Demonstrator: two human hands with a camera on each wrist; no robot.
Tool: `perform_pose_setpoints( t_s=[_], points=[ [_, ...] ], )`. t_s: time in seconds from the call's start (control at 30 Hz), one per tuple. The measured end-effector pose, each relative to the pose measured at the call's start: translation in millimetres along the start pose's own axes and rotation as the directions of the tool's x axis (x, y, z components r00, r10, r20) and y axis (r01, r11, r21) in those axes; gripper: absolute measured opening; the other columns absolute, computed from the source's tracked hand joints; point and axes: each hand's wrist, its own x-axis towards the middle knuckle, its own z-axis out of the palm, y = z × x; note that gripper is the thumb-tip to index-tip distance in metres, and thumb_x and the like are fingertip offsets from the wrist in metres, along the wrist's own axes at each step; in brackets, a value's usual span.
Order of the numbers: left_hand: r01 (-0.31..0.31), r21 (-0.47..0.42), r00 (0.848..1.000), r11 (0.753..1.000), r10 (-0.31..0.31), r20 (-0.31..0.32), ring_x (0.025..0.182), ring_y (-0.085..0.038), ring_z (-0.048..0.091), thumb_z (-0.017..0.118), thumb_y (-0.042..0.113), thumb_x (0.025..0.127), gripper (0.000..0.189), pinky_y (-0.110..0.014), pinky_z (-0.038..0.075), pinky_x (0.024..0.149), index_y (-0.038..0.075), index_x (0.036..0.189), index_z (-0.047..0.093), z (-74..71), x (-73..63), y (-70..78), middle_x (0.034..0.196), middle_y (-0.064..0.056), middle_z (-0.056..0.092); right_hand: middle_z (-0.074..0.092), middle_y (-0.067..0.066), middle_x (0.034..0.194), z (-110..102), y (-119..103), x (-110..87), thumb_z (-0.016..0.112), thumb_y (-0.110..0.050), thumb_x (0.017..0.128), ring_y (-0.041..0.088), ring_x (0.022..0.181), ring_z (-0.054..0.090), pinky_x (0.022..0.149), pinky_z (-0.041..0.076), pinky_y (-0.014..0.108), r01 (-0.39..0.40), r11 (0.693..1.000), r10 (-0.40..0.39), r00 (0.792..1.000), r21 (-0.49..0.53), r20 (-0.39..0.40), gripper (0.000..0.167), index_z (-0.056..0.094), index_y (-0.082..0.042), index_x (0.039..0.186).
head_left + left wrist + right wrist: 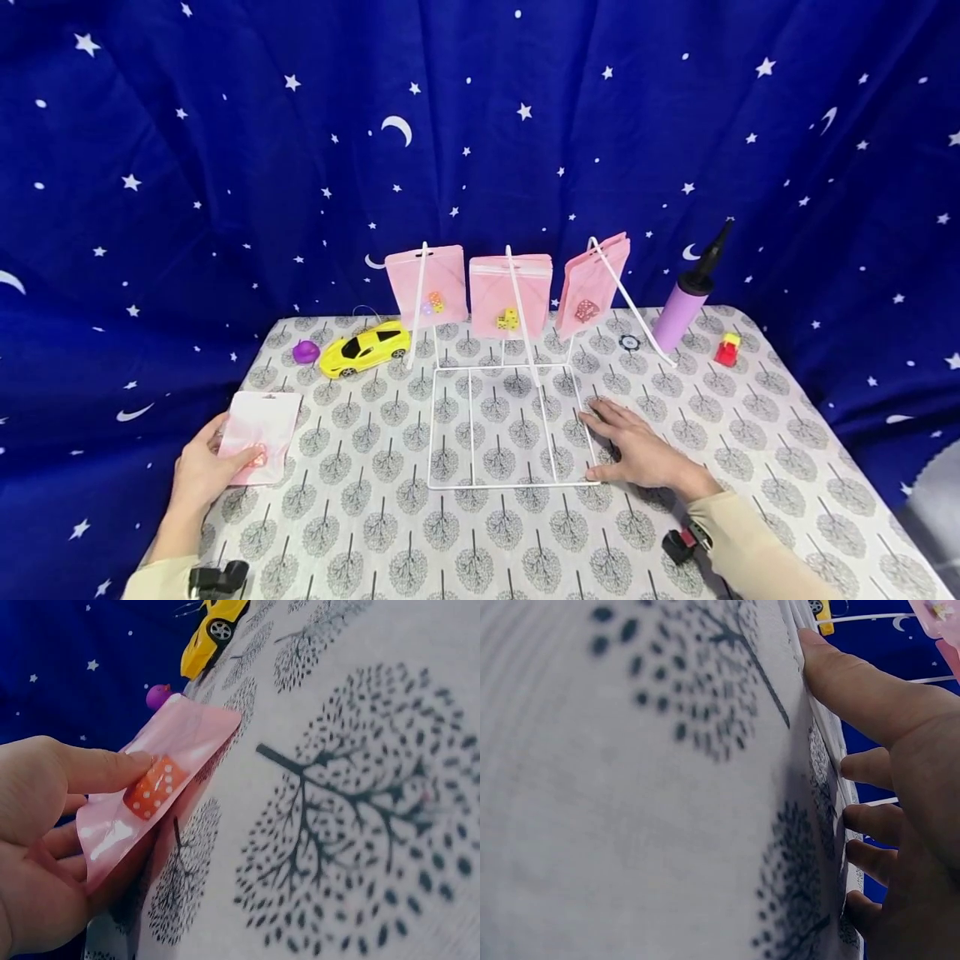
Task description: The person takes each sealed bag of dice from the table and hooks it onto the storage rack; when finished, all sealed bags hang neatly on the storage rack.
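Note:
In my left hand (204,471) is a pink zip pouch (262,417), pinched between thumb on top and fingers beneath. An orange die with white dots (156,787) shows through its clear front, beside my thumb tip. My right hand (633,446) lies at the right side of a white wire rack (517,486), fingers spread and thumb at its front corner. On the rack's three prongs hang a left pink pouch (401,275), a middle pink pouch (487,292) and a right pink pouch (600,271), each with dice visible inside.
Left of the rack are a yellow toy car (365,348) and a purple rubber duck (306,352). To its right stand a purple hand pump (681,312), a small round dark disc (629,342) and a red-and-yellow toy (727,350). A starry blue curtain (480,150) hangs behind the table.

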Motion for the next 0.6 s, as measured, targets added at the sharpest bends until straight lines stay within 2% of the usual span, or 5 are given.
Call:
perform_pose_setpoints(
  t_s=[0.3, 0.4, 0.47, 0.53, 0.6],
  points=[
    [-0.016, 0.015, 0.997, 1.000, 0.017, -0.079, 0.103, -0.043, 0.060, 0.082, 0.030, 0.078, 0.085, -0.046, 0.044, 0.079, 0.007, 0.147, 0.039, 1.3, -10.0, -4.7, 0.113, -0.028, 0.064, 0.027, 0.027, 0.155, 1, 1, -0.5, 0.077, -0.056, 0.072, 0.049, 0.142, 0.025, 0.112, 0.020, 0.068, -0.007, 1.000, 0.007, 1.000, 0.006, 0.010, 0.097, 0.042, -0.004, 0.146],
    [-0.028, 0.013, 0.994, 1.000, 0.029, -0.102, 0.104, -0.039, 0.061, 0.082, 0.030, 0.078, 0.085, -0.033, 0.044, 0.077, 0.010, 0.148, 0.039, 0.1, -15.4, -1.3, 0.113, -0.025, 0.065, 0.028, 0.027, 0.155, 0, 0, -0.8, 0.078, -0.055, 0.072, 0.049, 0.141, 0.025, 0.112, 0.020, 0.068, -0.002, 1.000, 0.002, 1.000, 0.005, 0.007, 0.097, 0.043, -0.003, 0.146],
    [-0.051, 0.000, 0.992, 0.999, 0.050, -0.116, 0.102, -0.034, 0.064, 0.083, 0.029, 0.077, 0.085, -0.019, 0.043, 0.073, 0.011, 0.149, 0.040, -0.9, -19.4, 3.2, 0.113, -0.025, 0.066, 0.029, 0.028, 0.154, -1, -1, -0.8, 0.079, -0.053, 0.071, 0.049, 0.141, 0.026, 0.112, 0.020, 0.068, 0.003, 1.000, -0.003, 1.000, 0.009, 0.001, 0.096, 0.043, -0.003, 0.145],
    [-0.075, -0.021, 0.989, 0.997, 0.072, -0.128, 0.096, -0.016, 0.066, 0.084, 0.028, 0.077, 0.085, -0.007, 0.040, 0.068, 0.014, 0.149, 0.041, -1.7, -23.5, 8.5, 0.114, -0.024, 0.066, 0.029, 0.028, 0.154, -1, -1, -0.6, 0.080, -0.051, 0.071, 0.049, 0.141, 0.026, 0.112, 0.020, 0.067, 0.009, 1.000, -0.008, 1.000, 0.013, -0.005, 0.096, 0.044, -0.002, 0.145],
    [-0.099, -0.049, 0.986, 0.994, 0.091, -0.141, 0.089, 0.003, 0.061, 0.085, 0.027, 0.075, 0.086, 0.000, 0.038, 0.065, 0.016, 0.148, 0.042, -1.8, -27.7, 13.9, 0.112, -0.023, 0.067, 0.030, 0.028, 0.154, -2, -2, -0.3, 0.081, -0.050, 0.071, 0.049, 0.140, 0.026, 0.112, 0.020, 0.067, 0.010, 1.000, -0.010, 1.000, 0.016, -0.006, 0.095, 0.044, -0.002, 0.145]
  ],
)
